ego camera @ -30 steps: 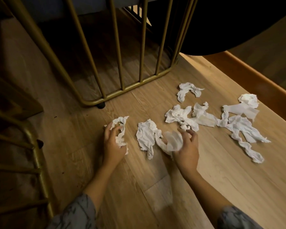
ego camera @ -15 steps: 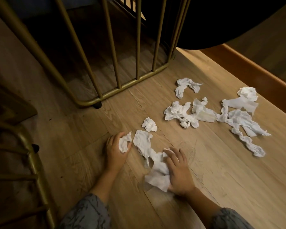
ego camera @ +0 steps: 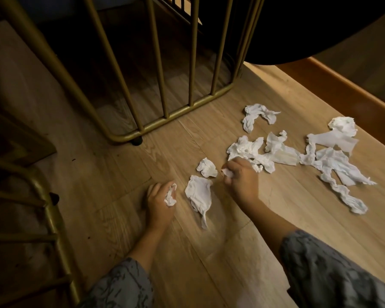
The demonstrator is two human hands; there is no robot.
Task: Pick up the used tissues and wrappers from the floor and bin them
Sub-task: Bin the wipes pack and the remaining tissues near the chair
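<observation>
our left hand rests on the wood floor with its fingers curled round a small wad. our right hand reaches forward, fingers bent, pinching a bit of tissue at the near edge of the middle pile. between our hands lie a flat tissue and a small ball. more tissues spread to the right, one near the gold frame.
</observation>
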